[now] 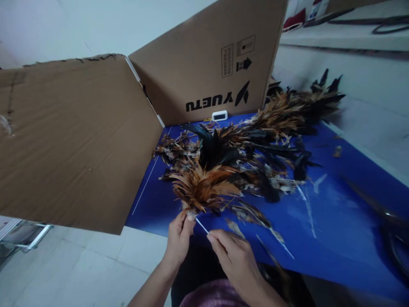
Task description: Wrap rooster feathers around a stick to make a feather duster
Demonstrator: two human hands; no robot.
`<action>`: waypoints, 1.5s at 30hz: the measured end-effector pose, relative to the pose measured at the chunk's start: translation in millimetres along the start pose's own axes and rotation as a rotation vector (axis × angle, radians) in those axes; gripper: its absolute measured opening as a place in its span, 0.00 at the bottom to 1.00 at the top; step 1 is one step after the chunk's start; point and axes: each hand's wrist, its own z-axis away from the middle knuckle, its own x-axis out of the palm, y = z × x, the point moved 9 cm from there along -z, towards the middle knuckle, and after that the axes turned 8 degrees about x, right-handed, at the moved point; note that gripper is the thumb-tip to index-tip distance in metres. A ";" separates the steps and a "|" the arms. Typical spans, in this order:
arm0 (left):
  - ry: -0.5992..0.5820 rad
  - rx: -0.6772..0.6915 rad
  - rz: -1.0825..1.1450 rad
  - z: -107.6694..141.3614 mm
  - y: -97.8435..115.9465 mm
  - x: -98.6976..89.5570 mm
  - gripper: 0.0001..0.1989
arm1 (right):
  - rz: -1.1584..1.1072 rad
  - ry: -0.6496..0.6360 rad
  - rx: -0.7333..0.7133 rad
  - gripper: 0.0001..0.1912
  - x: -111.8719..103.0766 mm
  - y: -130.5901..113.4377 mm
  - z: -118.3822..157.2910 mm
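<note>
My left hand (179,238) is closed around the base of a feather bundle (203,187), whose orange-brown feathers fan out below long black ones. A thin white strand (202,225) runs taut from the bundle's base to my right hand (234,258). The fingertips of that hand pinch the strand's end. I cannot tell whether it is string or tape. Behind the bundle, loose brown and black feathers (179,147) lie scattered over the blue tabletop (332,230). Several single feathers (255,213) rest just beyond my right hand.
Cardboard panels (76,140) (204,64) stand along the left and back of the table. A small white device with a dark screen (220,115) sits against the rear panel. More feathers (287,113) are heaped at the back right. Blurred dark scissors (388,217) lie at the right.
</note>
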 end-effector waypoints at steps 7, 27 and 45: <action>0.095 -0.088 0.168 -1.0 -9.5 -35.8 0.14 | 0.593 0.172 -0.100 0.13 -86.2 31.4 14.8; -0.049 -0.233 0.382 -0.2 -15.4 31.7 0.19 | -0.602 -0.252 0.617 0.14 17.5 36.9 -17.4; 0.053 -0.185 0.292 9.5 -24.8 16.9 0.18 | -0.504 -0.004 0.586 0.13 53.5 49.1 -20.6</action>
